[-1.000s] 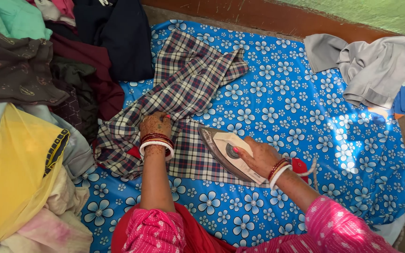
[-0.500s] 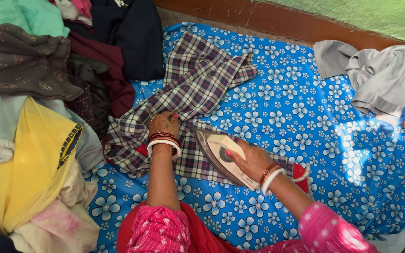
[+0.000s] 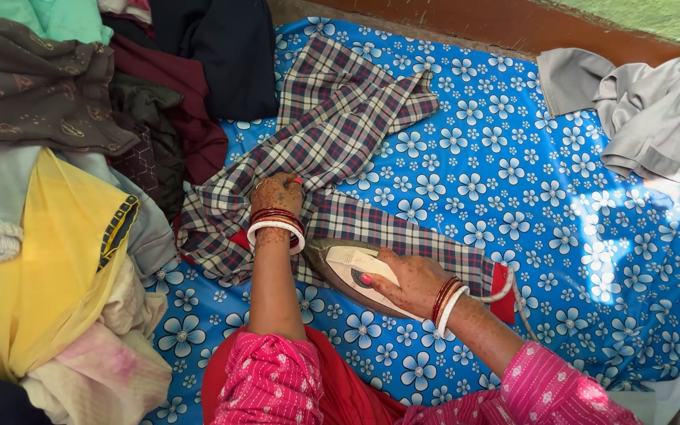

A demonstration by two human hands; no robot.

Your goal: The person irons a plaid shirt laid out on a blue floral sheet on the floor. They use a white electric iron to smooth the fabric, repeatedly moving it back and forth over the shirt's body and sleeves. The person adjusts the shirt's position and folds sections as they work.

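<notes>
At lower centre of the frame, the right hand (image 3: 407,282) is gripping the electric iron (image 3: 348,271), nose pointing left along the plaid shirt (image 3: 332,142), while the left hand (image 3: 277,193) is pressing flat on the cloth just above-left, nearer the iron's tip.

A left hand (image 3: 277,193), patterned with henna and ringed at the wrist by red and white bangles, presses flat on a checked cotton shirt of navy, red and white (image 3: 332,149) spread over a bright blue sheet printed with white flowers (image 3: 560,197). The right hand (image 3: 407,279) grips the handle of a cream-and-steel electric iron (image 3: 344,267), whose soleplate lies on the shirt's near edge, just beside the left wrist. A heap of mixed clothes, a yellow cloth (image 3: 33,267) among them, lies at the left, and a crumpled grey garment (image 3: 639,118) at the far right.
</notes>
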